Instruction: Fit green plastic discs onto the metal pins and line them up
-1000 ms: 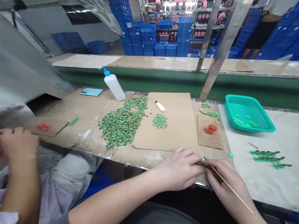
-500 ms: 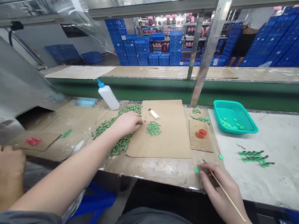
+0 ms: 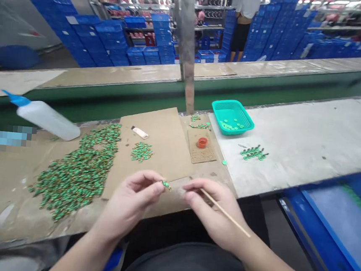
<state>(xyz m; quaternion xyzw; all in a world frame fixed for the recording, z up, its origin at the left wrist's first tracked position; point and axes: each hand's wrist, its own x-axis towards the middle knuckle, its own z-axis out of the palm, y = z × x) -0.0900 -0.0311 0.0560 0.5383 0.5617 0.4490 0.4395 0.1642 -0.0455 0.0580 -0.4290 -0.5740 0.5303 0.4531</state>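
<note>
Presently 1 small green piece (image 3: 165,185) is pinched between the thumb and fingers of the left hand (image 3: 130,200), and 1 thin stick (image 3: 226,213) is gripped in the right hand (image 3: 216,212). From the hands, 1 heap of green pieces (image 3: 76,172), too dense to count, spreads at 9 o'clock; 1 smaller cluster (image 3: 141,151) and 1 bottle (image 3: 50,120) are at 10; 1 red-orange cup (image 3: 202,143) and 1 teal basket (image 3: 248,123) are at 1; 1 loose green disc (image 3: 224,162) lies at 2. Both hands curl inward, fingertips facing but apart, forearms reaching in from 8 and 4 o'clock. The stick's tail points to 4.
</note>
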